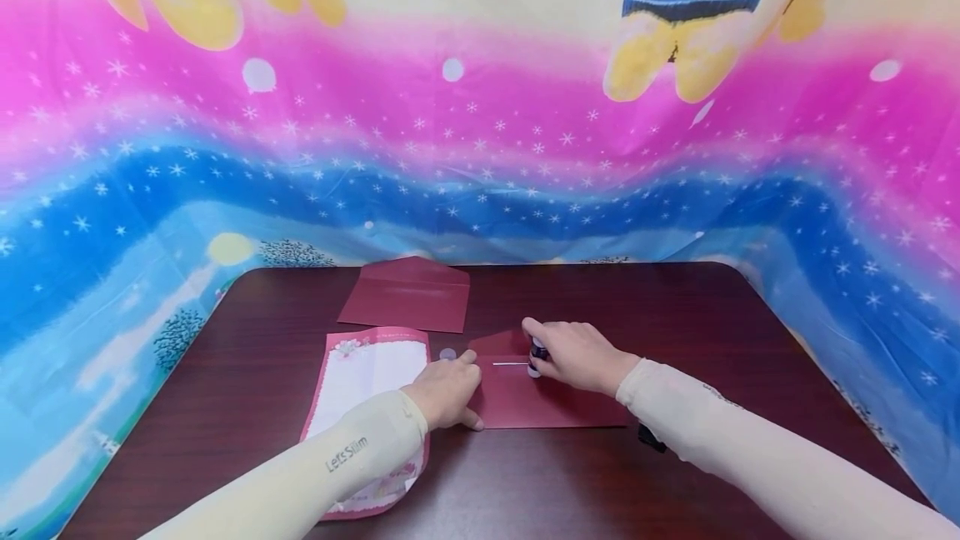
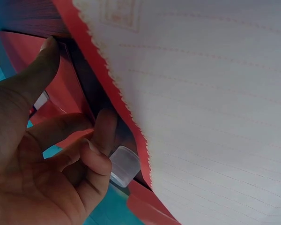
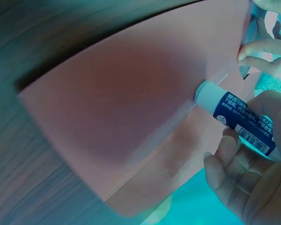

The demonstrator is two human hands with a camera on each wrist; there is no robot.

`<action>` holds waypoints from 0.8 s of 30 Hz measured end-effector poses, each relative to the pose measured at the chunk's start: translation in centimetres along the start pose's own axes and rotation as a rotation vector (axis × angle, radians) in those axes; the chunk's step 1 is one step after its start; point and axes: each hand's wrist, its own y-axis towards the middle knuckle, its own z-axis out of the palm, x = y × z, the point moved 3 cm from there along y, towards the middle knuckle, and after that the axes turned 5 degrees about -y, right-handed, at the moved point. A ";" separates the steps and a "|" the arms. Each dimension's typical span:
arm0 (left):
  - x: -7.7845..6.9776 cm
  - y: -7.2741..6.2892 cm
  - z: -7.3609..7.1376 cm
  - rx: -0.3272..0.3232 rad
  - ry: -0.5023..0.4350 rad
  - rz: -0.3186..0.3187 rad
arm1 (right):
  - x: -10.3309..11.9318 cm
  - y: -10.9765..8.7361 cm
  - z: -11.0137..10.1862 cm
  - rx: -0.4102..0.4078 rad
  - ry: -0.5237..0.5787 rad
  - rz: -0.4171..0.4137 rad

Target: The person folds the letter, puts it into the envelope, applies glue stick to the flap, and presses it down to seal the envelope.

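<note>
Right hand [image 1: 581, 355]: grip pinching glue stick [image 3: 243, 123], its end at near envelope's [image 1: 517, 402] flap fold. Left hand [image 1: 444, 394]: grip relaxed, fingers at that envelope's left edge. Cap [image 1: 447, 354] just beyond; letter sheet [image 1: 367, 390] left on bench [image 1: 465, 490], second envelope [image 1: 408, 305] far left.

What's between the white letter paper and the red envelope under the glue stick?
In the head view, a small translucent cap and the left hand are between the letter paper and that envelope.
</note>
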 end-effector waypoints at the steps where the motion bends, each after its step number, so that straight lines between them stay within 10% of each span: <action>1: 0.0 0.0 -0.1 -0.002 0.000 0.001 | -0.2 -0.2 0.0 0.000 -0.001 0.004; 24: -0.5 -0.4 -0.5 -0.007 0.001 0.006 | -3.5 -3.7 -0.7 -0.019 -0.019 0.060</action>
